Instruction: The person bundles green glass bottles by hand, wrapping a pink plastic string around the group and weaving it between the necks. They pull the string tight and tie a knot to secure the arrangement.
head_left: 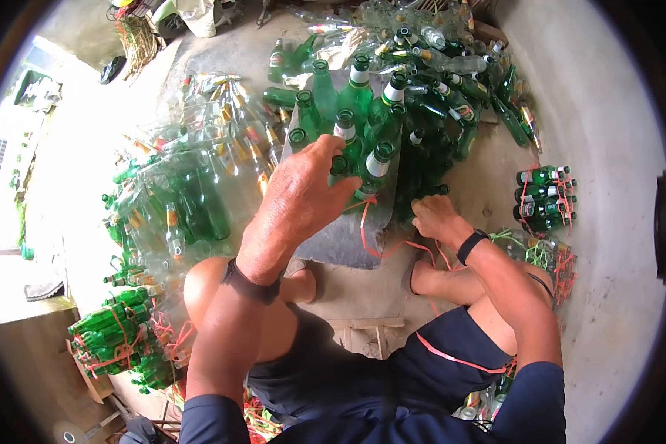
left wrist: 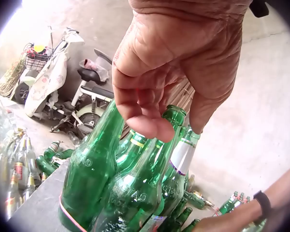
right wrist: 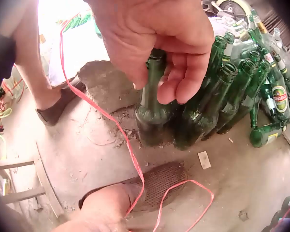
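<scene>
Several green glass bottles (head_left: 355, 96) stand bunched on a dark slab (head_left: 333, 248), with pink strapping (left wrist: 72, 215) around the lower part of the bunch. My left hand (head_left: 307, 189) is over the near side of the bunch. Its loosely curved fingers (left wrist: 147, 126) and thumb (left wrist: 203, 113) straddle the bottle necks, with one bottle mouth (left wrist: 175, 110) showing between them. To the right of the slab, my right hand (head_left: 436, 220) is lower down. Thumb and fingers hold the neck of an upright green bottle (right wrist: 154, 113), which stands beside other green bottles (right wrist: 210, 111).
Loose pink strapping (right wrist: 117, 121) trails past my feet and across my lap. Clear bottles (head_left: 222, 126) lie heaped on the left, and more bottles (head_left: 451, 66) are piled behind the slab. Tied bundles sit at left (head_left: 111, 333) and right (head_left: 545, 196). A wall (head_left: 607, 111) bounds the right side.
</scene>
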Tool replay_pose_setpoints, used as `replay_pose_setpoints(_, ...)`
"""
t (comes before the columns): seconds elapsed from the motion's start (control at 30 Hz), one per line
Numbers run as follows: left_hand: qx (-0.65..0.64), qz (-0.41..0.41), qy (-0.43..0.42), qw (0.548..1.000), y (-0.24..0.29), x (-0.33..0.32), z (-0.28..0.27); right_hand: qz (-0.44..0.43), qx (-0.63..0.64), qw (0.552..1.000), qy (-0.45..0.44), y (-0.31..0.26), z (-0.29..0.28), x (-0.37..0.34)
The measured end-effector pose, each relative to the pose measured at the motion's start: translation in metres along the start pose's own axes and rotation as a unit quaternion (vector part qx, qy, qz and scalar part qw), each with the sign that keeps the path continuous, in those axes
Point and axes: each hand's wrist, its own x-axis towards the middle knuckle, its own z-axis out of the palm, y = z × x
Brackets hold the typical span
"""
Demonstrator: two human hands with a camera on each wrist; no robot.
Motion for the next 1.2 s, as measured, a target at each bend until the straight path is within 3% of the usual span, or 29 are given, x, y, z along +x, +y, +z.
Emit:
replay_pose_setpoints(0.13,0.019,-0.003,-0.011,1.000,0.002,0.001,0.000,0.043,-0.028,0.994,-0.095,-0.017,-0.049,0.004)
replay_pose_setpoints(0.37,0.008,0.012,0.001,1.000,0.000,0.000,0.004,0.070,-0.033,0.991,-0.111,-0.009,-0.160,-0.015)
replay_pose_setpoints(0.43,0.026,0.008,-0.011,1.000,0.000,-0.001,0.004,0.072,0.074,0.995,-0.017,-0.009,-0.197,-0.027)
replay_pose_setpoints(0.47,0.026,0.007,-0.006,1.000,0.002,-0.001,0.004,0.068,0.070,0.995,-0.016,-0.013,-0.219,-0.031)
replay_pose_setpoints(0.53,0.036,-0.016,-0.024,0.999,0.006,-0.001,0.002,0.160,0.092,0.983,-0.022,-0.024,-0.264,-0.039)
replay_pose_setpoints(0.6,0.034,-0.006,-0.020,0.999,0.003,-0.001,0.003,0.118,0.107,0.986,0.051,-0.028,-0.295,-0.050)
replay_pose_setpoints(0.67,0.031,0.005,-0.018,0.999,0.002,0.000,0.006,0.116,0.141,0.971,0.155,-0.032,-0.313,-0.062)
replay_pose_setpoints(0.73,0.032,0.006,-0.021,0.999,0.001,0.000,0.007,0.148,0.224,0.939,0.213,-0.034,-0.328,-0.070)
replay_pose_setpoints(0.8,0.030,0.004,-0.022,0.999,0.002,0.000,0.008,0.145,0.225,0.927,0.263,-0.039,-0.347,-0.073)
replay_pose_setpoints(0.93,0.035,0.011,-0.018,0.999,0.002,0.000,0.010,0.156,0.240,0.880,0.378,-0.063,-0.364,-0.066)
replay_pose_setpoints(1.2,0.036,0.002,-0.025,0.999,0.004,0.000,0.008,0.025,0.300,0.856,0.420,-0.077,-0.338,0.004)
